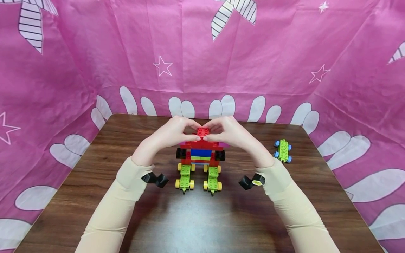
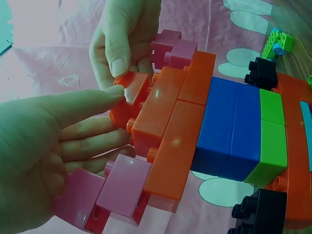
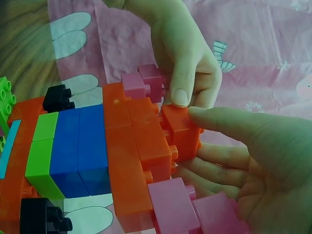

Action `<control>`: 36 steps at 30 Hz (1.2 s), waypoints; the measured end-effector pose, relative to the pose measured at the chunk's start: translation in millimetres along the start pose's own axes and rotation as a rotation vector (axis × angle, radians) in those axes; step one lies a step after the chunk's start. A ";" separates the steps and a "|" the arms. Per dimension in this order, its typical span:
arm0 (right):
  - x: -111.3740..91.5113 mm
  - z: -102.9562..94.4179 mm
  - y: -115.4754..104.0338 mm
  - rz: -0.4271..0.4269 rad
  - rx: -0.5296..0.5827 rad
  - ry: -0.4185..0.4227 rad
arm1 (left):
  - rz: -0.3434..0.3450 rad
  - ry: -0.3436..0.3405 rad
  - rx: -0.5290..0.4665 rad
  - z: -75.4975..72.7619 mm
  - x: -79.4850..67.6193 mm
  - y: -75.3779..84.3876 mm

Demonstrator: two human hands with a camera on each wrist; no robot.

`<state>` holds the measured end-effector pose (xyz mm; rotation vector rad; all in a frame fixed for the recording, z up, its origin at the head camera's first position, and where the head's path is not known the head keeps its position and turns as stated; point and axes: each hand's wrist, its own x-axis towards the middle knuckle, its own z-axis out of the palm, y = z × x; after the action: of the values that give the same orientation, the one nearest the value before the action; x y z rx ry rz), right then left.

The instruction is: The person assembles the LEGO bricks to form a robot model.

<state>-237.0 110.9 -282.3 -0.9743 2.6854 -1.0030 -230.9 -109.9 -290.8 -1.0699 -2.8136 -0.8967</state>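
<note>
A toy figure built of building blocks stands at the middle of the table, with a small red brick (image 1: 203, 132) on top. My left hand (image 1: 169, 133) pinches that brick from the left, thumb on the near side and fingers behind. From the right, my right hand (image 1: 233, 133) pinches the same brick, its thumb close to the other thumb. Below it come wider red bricks (image 2: 181, 141), with pink bricks (image 2: 124, 185) stepping out at both sides. Blue bricks (image 2: 219, 126) and lime ones (image 2: 265, 148) form the middle. Black bricks (image 1: 181, 153) stick out sideways.
Two green wheeled bases (image 1: 185, 182) with yellow wheels support the figure and extend toward me. Another green wheeled base (image 1: 283, 150), with blue wheels, sits on the right of the brown table (image 1: 95, 182). A pink patterned cloth (image 1: 196, 63) surrounds the table's back and sides.
</note>
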 end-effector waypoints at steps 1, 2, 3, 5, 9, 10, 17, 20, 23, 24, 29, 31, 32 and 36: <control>-0.3 -0.4 0.2 -0.002 -0.002 0.000 | 0.000 0.001 0.001 0.2 -0.2 -0.2; -0.5 -0.8 0.5 -0.001 -0.005 0.002 | -0.001 0.002 0.000 0.3 -0.3 -0.4; -0.8 -1.1 0.8 0.000 -0.007 0.004 | -0.003 0.003 -0.001 0.4 -0.4 -0.7; -1.2 -1.6 1.2 0.003 -0.012 0.007 | -0.005 0.006 -0.002 0.5 -0.9 -1.0; -1.2 -1.7 2.0 0.017 -0.012 0.010 | -0.004 0.012 -0.007 0.4 -2.1 -1.0; -1.0 -1.6 2.2 0.020 -0.012 0.009 | -0.003 0.014 -0.008 0.5 -2.5 -1.0; -1.6 -3.0 1.1 0.025 -0.026 0.003 | 0.001 0.017 -0.021 1.9 -3.1 -2.4; -1.0 -3.9 1.3 0.022 -0.024 0.002 | 0.009 0.020 -0.022 2.2 -2.5 -3.8; 0.6 -3.9 3.2 0.019 -0.017 -0.002 | 0.013 0.021 -0.024 2.4 -2.0 -5.3; 1.0 -3.8 3.8 0.019 -0.015 -0.003 | 0.014 0.021 -0.024 2.4 -1.9 -5.7; 1.4 -3.2 4.5 0.022 0.001 -0.009 | 0.012 0.019 -0.025 2.1 -2.3 -5.6; 0.8 -3.3 4.3 0.023 0.006 -0.009 | 0.010 0.019 -0.028 2.4 -2.4 -5.4; 0.5 -3.4 4.3 0.025 0.007 -0.009 | 0.010 0.020 -0.029 2.5 -2.4 -5.2; -0.2 -3.2 4.6 0.028 0.009 -0.006 | 0.006 0.022 -0.031 3.0 -2.1 -4.0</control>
<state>-240.4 115.4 -282.8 -0.9341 2.6799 -1.0043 -231.1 -112.1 -295.7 -1.0647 -2.7860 -0.9491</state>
